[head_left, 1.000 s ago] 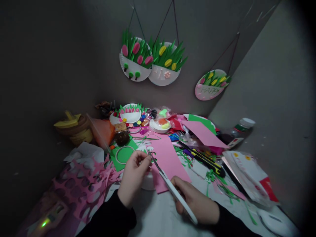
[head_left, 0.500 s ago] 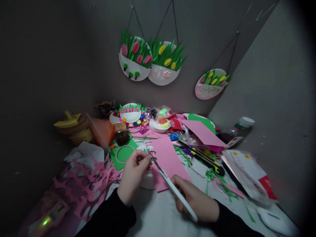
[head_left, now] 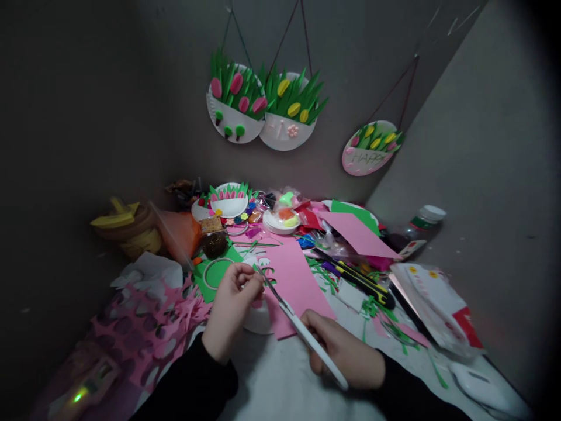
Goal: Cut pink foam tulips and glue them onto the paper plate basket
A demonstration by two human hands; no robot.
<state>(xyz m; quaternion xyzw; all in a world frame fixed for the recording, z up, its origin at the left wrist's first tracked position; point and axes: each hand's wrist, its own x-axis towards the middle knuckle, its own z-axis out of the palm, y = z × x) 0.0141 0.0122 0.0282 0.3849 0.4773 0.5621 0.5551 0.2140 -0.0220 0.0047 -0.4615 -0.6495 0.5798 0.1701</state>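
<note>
My right hand (head_left: 346,351) is wrapped around the white handles of a pair of scissors (head_left: 307,336), seen nearly edge-on. Their metal blades point up and left, with the tips close to the fingers of my left hand (head_left: 234,307). That hand is closed in a pinch; what it holds is small and mostly hidden, though a bit of green shows by the blade tips. Beneath the scissors lies a pink paper sheet (head_left: 302,275) with cut-outs along its left edge. A green sheet (head_left: 204,272) with a ring (head_left: 219,273) on it lies behind my left hand.
Pink paper scraps (head_left: 131,327) heap at the left. A black-yellow utility knife (head_left: 359,283), green strips and a plastic packet (head_left: 438,304) lie at the right. Craft supplies crowd the back around a white plate (head_left: 280,225). Decorated paper plates (head_left: 287,137) hang on the wall.
The whole view has shifted slightly, so everything sits a little further left. Both hands keep nearly the same pose, with the scissors still by my left fingers.
</note>
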